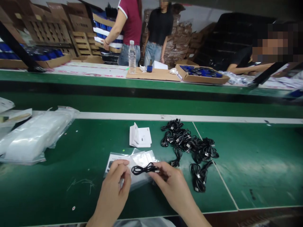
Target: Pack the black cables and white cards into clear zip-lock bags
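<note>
My right hand [170, 183] pinches a coiled black cable [142, 169] by its end, just above a small clear plastic bag [139, 161] lying on the green table. My left hand [115, 184] rests on the left part of that bag, fingers curled and gripping its edge, with a dark item showing inside the bag. A pile of several more coiled black cables [189, 143] lies to the right of my hands. A small stack of white cards [140, 137] sits just beyond the bag.
A big bundle of clear bags [33, 135] lies at the left. Beyond a white strip [189, 118] runs a green conveyor [151, 104]. The far bench holds a water bottle [132, 56] and a cardboard tray [201, 75]. Other people stand and sit behind it.
</note>
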Demonstrator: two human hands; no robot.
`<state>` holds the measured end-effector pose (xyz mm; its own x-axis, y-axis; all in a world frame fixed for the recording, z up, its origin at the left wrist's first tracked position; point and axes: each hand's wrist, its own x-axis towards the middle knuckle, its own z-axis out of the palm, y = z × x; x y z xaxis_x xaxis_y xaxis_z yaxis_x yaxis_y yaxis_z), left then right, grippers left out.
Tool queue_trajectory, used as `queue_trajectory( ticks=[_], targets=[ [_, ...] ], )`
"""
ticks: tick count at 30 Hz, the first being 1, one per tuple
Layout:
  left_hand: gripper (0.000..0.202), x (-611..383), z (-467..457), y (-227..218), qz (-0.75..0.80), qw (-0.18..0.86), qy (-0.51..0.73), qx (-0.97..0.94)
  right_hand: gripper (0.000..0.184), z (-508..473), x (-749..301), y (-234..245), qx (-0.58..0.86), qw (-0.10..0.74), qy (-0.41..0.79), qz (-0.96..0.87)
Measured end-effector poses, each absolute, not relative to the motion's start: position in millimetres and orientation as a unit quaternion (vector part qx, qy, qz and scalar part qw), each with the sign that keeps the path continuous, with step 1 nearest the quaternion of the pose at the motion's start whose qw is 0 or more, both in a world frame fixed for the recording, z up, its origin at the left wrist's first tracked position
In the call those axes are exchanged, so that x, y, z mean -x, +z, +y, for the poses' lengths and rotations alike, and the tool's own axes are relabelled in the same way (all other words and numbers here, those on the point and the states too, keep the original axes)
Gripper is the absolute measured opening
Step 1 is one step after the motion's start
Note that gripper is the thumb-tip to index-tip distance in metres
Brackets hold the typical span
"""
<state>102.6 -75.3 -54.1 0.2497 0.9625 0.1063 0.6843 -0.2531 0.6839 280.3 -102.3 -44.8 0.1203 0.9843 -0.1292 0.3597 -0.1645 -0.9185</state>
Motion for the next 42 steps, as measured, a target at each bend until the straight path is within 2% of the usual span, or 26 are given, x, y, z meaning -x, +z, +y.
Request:
queue_trajectory(
  ticks=[3, 5, 8, 10, 12, 15, 18, 20, 27, 33, 36, 39, 41, 42],
  targets=[
    [0.015, -103, -81, -55, 0.544, 0.188, 0.302, -0.76, 0.013, -105, -274, -47, 0.63, 0.42, 0.451, -0.473],
    [0.013, -104, -84, -55, 0.529, 0.145, 0.322, -0.771, 0.022, -104, -265, -48, 0.604, 0.462, 0.518, -0.393],
    [0.012, -103, -87, -55, 0.517, 0.11, 0.334, -0.781, 0.033, -101, -250, -51, 0.564, 0.492, 0.592, -0.301],
    [0.011, -102, -89, -56, 0.517, 0.101, 0.339, -0.78, 0.032, -101, -244, -53, 0.549, 0.494, 0.604, -0.298],
    [0.012, -100, -89, -56, 0.525, 0.111, 0.349, -0.769, 0.024, -104, -242, -55, 0.548, 0.493, 0.577, -0.352],
    [0.013, -97, -87, -56, 0.536, 0.145, 0.358, -0.751, 0.008, -107, -249, -55, 0.531, 0.469, 0.43, -0.56],
    [0.014, -97, -85, -54, 0.541, 0.155, 0.344, -0.751, 0.025, -106, -261, -54, 0.453, 0.41, 0.245, -0.753],
    [0.015, -98, -85, -53, 0.543, 0.148, 0.336, -0.755, 0.031, -105, -263, -55, 0.442, 0.396, 0.186, -0.783],
    [0.013, -100, -95, -53, 0.512, 0.138, 0.342, -0.776, 0.008, -104, -238, -59, 0.576, 0.467, 0.21, -0.637],
    [0.012, -104, -99, -52, 0.496, 0.114, 0.348, -0.787, 0.018, -97, -240, -54, 0.562, 0.386, 0.129, -0.72],
    [0.015, -109, -102, -51, 0.479, 0.102, 0.34, -0.803, 0.013, -92, -242, -57, 0.548, 0.369, 0.1, -0.744],
    [0.013, -108, -100, -46, 0.466, 0.081, 0.31, -0.825, 0.017, -90, -244, -55, 0.546, 0.345, 0.15, -0.748],
    [0.005, -100, -93, -38, 0.463, 0.064, 0.277, -0.839, 0.018, -89, -249, -48, 0.526, 0.325, 0.214, -0.756],
    [0.013, -95, -88, -33, 0.473, 0.071, 0.254, -0.84, 0.018, -88, -252, -43, 0.507, 0.318, 0.249, -0.762]
  ],
)
